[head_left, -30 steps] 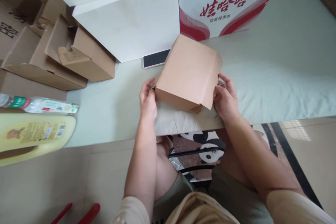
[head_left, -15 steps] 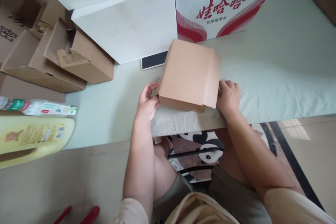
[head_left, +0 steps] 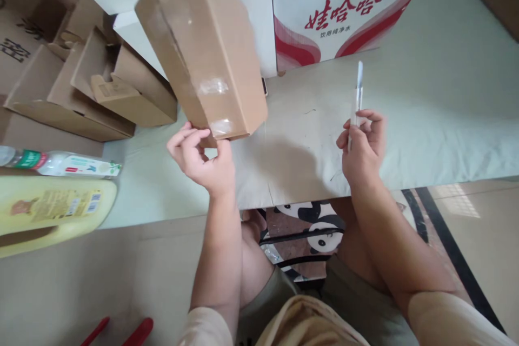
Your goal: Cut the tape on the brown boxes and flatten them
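Observation:
My left hand pinches the lower edge of a brown cardboard box between thumb and fingers. The box is raised and tilted up on the left, its taped side facing me, with shiny strips of clear tape near its lower end. In my right hand is a slim craft knife with a pale handle, its blade pointing away from me. Knife and box are well apart, with the green cloth between them.
Open cardboard boxes stand at the left, beside a plastic bottle and a yellow jug. A white-and-red carton and a white box line the back. The green cloth-covered surface ends near my knees.
My left hand has lifted the box off the cloth, tipping it up and leftward so its taped side shows. My right hand has come away from the box, and the knife is now visible in it.

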